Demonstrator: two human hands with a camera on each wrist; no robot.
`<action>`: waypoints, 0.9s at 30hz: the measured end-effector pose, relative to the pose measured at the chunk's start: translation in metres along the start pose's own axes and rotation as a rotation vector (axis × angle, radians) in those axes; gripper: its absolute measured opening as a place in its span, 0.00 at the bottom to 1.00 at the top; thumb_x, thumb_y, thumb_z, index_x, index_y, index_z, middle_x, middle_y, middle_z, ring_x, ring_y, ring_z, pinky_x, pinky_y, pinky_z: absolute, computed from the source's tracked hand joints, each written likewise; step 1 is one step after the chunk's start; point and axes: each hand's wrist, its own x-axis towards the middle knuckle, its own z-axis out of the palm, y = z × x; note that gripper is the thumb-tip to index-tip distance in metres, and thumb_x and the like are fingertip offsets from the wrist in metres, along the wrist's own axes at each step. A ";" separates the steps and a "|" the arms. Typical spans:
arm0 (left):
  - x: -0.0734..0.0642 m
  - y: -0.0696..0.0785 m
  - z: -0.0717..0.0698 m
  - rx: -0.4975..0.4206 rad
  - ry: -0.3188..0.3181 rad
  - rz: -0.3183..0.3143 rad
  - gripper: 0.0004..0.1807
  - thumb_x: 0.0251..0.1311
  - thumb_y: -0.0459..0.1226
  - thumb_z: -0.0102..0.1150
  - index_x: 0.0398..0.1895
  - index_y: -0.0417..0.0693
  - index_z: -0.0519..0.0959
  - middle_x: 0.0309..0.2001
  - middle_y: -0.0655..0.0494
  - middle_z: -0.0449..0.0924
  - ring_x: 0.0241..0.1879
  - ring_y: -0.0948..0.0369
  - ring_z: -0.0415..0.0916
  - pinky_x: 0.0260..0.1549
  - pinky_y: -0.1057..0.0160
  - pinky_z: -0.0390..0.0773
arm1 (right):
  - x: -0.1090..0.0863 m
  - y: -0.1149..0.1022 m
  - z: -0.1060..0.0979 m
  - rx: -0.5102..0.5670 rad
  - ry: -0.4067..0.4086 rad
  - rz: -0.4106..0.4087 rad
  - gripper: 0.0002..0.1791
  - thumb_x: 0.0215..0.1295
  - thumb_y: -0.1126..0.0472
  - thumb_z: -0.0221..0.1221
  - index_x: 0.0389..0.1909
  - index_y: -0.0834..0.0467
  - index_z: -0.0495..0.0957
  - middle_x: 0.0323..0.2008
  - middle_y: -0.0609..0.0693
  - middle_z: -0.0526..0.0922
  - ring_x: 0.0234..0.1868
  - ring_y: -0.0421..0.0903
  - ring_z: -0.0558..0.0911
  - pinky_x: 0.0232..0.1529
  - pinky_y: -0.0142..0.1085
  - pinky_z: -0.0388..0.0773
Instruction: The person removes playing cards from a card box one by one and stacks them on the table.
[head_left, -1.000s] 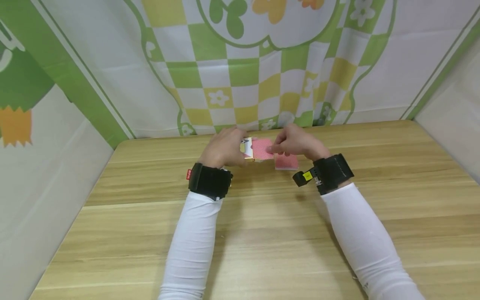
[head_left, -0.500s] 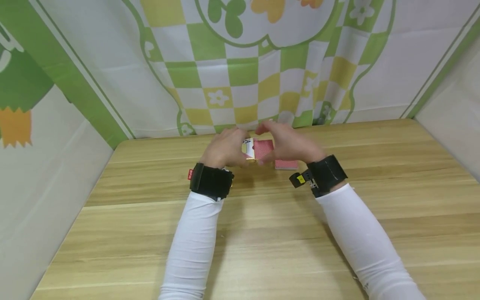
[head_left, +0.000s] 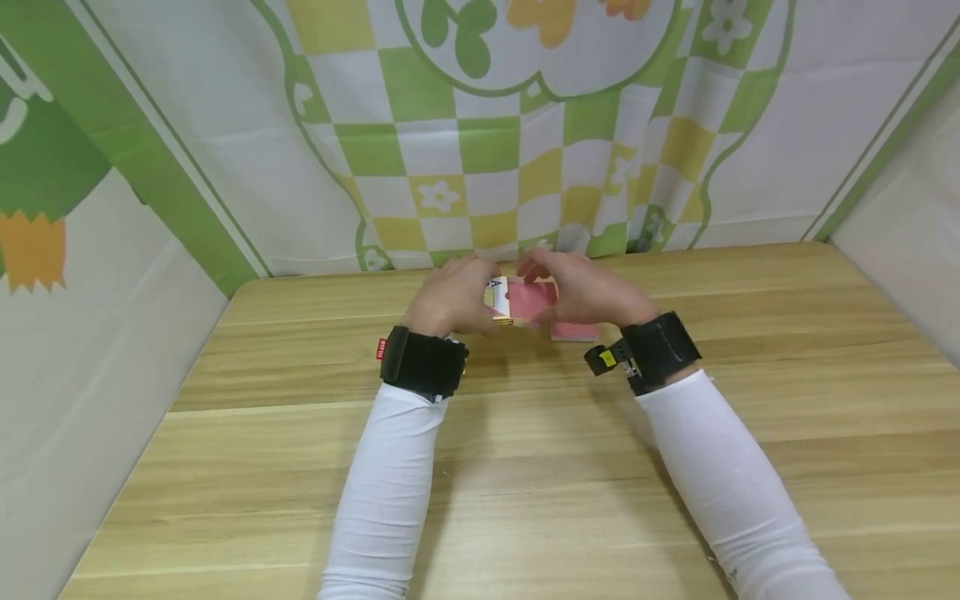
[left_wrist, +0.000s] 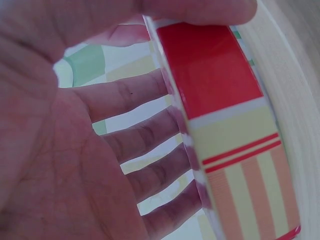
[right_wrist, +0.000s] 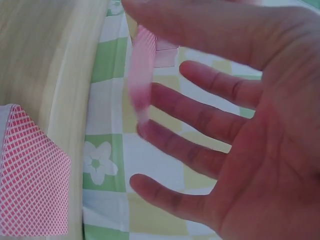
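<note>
My left hand [head_left: 450,296] grips a card box [head_left: 498,297] near the back of the table, thumb on one side and fingers on the other. In the left wrist view, the card box [left_wrist: 222,75] has a red panel and orange-and-cream stripes. Red-backed playing cards [head_left: 531,302] stick out of its right end. My right hand [head_left: 588,292] holds these cards by opposite edges between thumb and fingers. In the right wrist view, the playing cards [right_wrist: 142,70] are blurred. Another red-patterned stack [head_left: 574,332] lies on the table beneath my right hand, partly hidden by it.
The wooden table [head_left: 510,500] spreads out in front of both forearms. A green-and-white checked cloth [head_left: 487,150] hangs just behind its back edge. Black straps with cameras sit on both wrists.
My right hand has shifted from pinching the cards' right end to spanning their edges. The cards now reach slightly farther right out of the box. The left hand has hardly moved.
</note>
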 end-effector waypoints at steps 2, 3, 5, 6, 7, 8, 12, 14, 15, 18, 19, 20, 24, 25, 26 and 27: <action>0.000 0.000 0.000 -0.003 -0.001 0.002 0.23 0.30 0.40 0.67 0.36 0.51 0.74 0.36 0.57 0.73 0.33 0.58 0.68 0.27 0.61 0.69 | 0.000 -0.001 0.000 -0.004 0.001 -0.005 0.33 0.39 0.58 0.71 0.50 0.52 0.68 0.49 0.46 0.74 0.50 0.45 0.72 0.47 0.37 0.68; 0.000 0.000 0.000 -0.002 0.001 0.004 0.23 0.30 0.40 0.67 0.36 0.51 0.73 0.36 0.58 0.73 0.33 0.59 0.68 0.27 0.61 0.69 | 0.000 -0.001 0.000 -0.005 0.001 -0.008 0.32 0.39 0.58 0.71 0.49 0.52 0.69 0.49 0.45 0.74 0.49 0.45 0.72 0.46 0.37 0.68; 0.000 0.000 0.000 0.000 0.001 0.005 0.23 0.30 0.40 0.67 0.36 0.52 0.73 0.35 0.60 0.72 0.33 0.59 0.68 0.26 0.61 0.69 | 0.001 -0.002 0.001 -0.006 -0.001 -0.010 0.30 0.40 0.58 0.70 0.48 0.50 0.71 0.48 0.44 0.75 0.47 0.45 0.72 0.44 0.36 0.69; 0.000 0.000 0.000 -0.002 0.001 0.006 0.23 0.29 0.40 0.67 0.36 0.52 0.73 0.35 0.60 0.72 0.33 0.59 0.68 0.26 0.61 0.69 | 0.001 -0.003 0.001 -0.004 -0.005 -0.010 0.29 0.40 0.58 0.70 0.47 0.50 0.71 0.47 0.44 0.75 0.46 0.45 0.73 0.44 0.36 0.69; 0.000 0.000 0.000 -0.004 0.003 0.006 0.23 0.29 0.40 0.67 0.36 0.52 0.73 0.35 0.60 0.72 0.33 0.59 0.68 0.26 0.61 0.69 | 0.001 -0.003 0.001 -0.002 -0.007 -0.010 0.28 0.40 0.58 0.70 0.46 0.50 0.72 0.47 0.44 0.75 0.45 0.45 0.73 0.44 0.36 0.69; 0.000 0.000 0.000 -0.004 0.003 0.005 0.23 0.29 0.40 0.67 0.36 0.52 0.73 0.35 0.60 0.72 0.33 0.59 0.68 0.26 0.61 0.69 | 0.001 -0.003 0.001 -0.003 -0.008 -0.009 0.28 0.40 0.58 0.70 0.46 0.50 0.72 0.46 0.44 0.75 0.45 0.45 0.73 0.43 0.36 0.69; 0.000 -0.001 0.000 -0.010 0.004 -0.001 0.24 0.29 0.40 0.68 0.36 0.51 0.73 0.35 0.58 0.72 0.33 0.59 0.68 0.27 0.61 0.69 | -0.001 -0.003 -0.002 -0.021 -0.014 0.004 0.28 0.38 0.57 0.71 0.44 0.51 0.72 0.43 0.44 0.75 0.44 0.45 0.72 0.43 0.37 0.69; -0.001 -0.001 -0.001 -0.014 0.005 -0.006 0.24 0.29 0.41 0.69 0.35 0.51 0.73 0.35 0.58 0.72 0.33 0.59 0.68 0.27 0.61 0.69 | -0.002 -0.002 -0.005 -0.033 -0.018 0.008 0.27 0.38 0.57 0.71 0.43 0.52 0.73 0.41 0.45 0.75 0.43 0.47 0.72 0.42 0.37 0.68; -0.001 -0.002 -0.001 -0.018 0.005 -0.007 0.24 0.29 0.41 0.69 0.35 0.51 0.73 0.35 0.58 0.72 0.33 0.59 0.68 0.28 0.61 0.69 | -0.003 -0.002 -0.006 -0.041 -0.019 0.013 0.27 0.37 0.57 0.71 0.42 0.52 0.73 0.40 0.46 0.75 0.42 0.47 0.71 0.41 0.38 0.68; -0.001 -0.003 -0.001 -0.024 0.006 -0.011 0.24 0.28 0.41 0.69 0.36 0.51 0.73 0.34 0.58 0.72 0.33 0.59 0.68 0.28 0.62 0.69 | -0.005 -0.001 -0.010 -0.065 -0.024 0.034 0.25 0.36 0.57 0.71 0.40 0.53 0.75 0.36 0.48 0.75 0.39 0.48 0.71 0.38 0.38 0.68; -0.001 -0.003 -0.001 -0.027 0.007 -0.013 0.24 0.28 0.41 0.69 0.36 0.51 0.73 0.34 0.58 0.72 0.33 0.59 0.68 0.28 0.62 0.69 | -0.005 -0.001 -0.011 -0.072 -0.029 0.044 0.25 0.36 0.57 0.71 0.39 0.53 0.75 0.35 0.49 0.75 0.38 0.49 0.70 0.37 0.38 0.68; -0.001 -0.004 -0.001 -0.030 0.006 -0.015 0.24 0.27 0.41 0.69 0.36 0.51 0.73 0.35 0.57 0.73 0.33 0.59 0.68 0.28 0.62 0.69 | -0.006 0.000 -0.013 -0.076 -0.035 0.054 0.24 0.36 0.57 0.71 0.39 0.53 0.75 0.35 0.49 0.75 0.38 0.49 0.70 0.37 0.38 0.68; -0.001 -0.005 0.000 -0.023 0.001 -0.025 0.26 0.27 0.40 0.69 0.38 0.51 0.74 0.40 0.57 0.73 0.36 0.59 0.68 0.30 0.61 0.69 | -0.011 0.000 -0.019 -0.076 -0.060 0.084 0.24 0.37 0.56 0.71 0.40 0.54 0.77 0.35 0.49 0.76 0.39 0.49 0.72 0.38 0.38 0.68; -0.001 -0.005 0.000 -0.021 0.000 -0.028 0.27 0.27 0.39 0.68 0.39 0.51 0.74 0.42 0.57 0.73 0.37 0.60 0.67 0.32 0.61 0.69 | -0.012 -0.001 -0.021 -0.070 -0.063 0.088 0.24 0.38 0.56 0.71 0.41 0.54 0.77 0.35 0.49 0.76 0.39 0.49 0.72 0.39 0.38 0.69; -0.002 -0.005 -0.001 -0.017 -0.001 -0.029 0.27 0.27 0.40 0.68 0.40 0.51 0.75 0.43 0.58 0.73 0.38 0.60 0.67 0.33 0.61 0.69 | -0.013 -0.001 -0.023 -0.066 -0.063 0.091 0.24 0.38 0.56 0.71 0.41 0.54 0.78 0.35 0.49 0.76 0.39 0.48 0.72 0.39 0.38 0.69; -0.002 -0.005 -0.001 -0.014 0.000 -0.029 0.28 0.27 0.40 0.68 0.41 0.51 0.75 0.43 0.58 0.72 0.39 0.60 0.67 0.33 0.61 0.69 | -0.015 -0.001 -0.024 -0.067 -0.059 0.093 0.23 0.38 0.56 0.71 0.40 0.53 0.78 0.34 0.49 0.76 0.38 0.48 0.72 0.37 0.38 0.69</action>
